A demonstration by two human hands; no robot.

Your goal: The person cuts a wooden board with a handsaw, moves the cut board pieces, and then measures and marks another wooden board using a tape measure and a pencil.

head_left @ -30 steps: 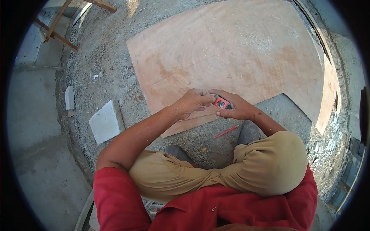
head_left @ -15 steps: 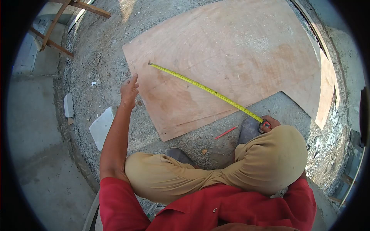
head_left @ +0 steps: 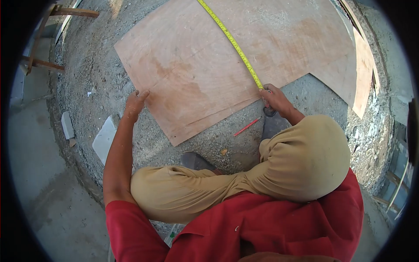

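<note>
A large plywood sheet (head_left: 209, 65) lies on the gravel in front of me, with a narrower piece showing at its right side. My left hand (head_left: 137, 103) grips the sheet's left edge between thumb and fingers. My right hand (head_left: 276, 101) holds the case of a tape measure at the sheet's near edge. From it the yellow blade (head_left: 233, 42) stretches up and away over the plywood, its far end out of view. A red pencil (head_left: 247, 126) rests on the gravel, left of my right foot.
A white slab piece (head_left: 104, 139) and a small white block (head_left: 67, 125) lie on the gravel at left. Wooden bars (head_left: 74, 12) stand at the upper left. A concrete wall curves along the right.
My right hand has moved up and left with the tape, whose blade has swung to point more steeply away. My left hand has closed on the sheet's edge. The view has shifted.
</note>
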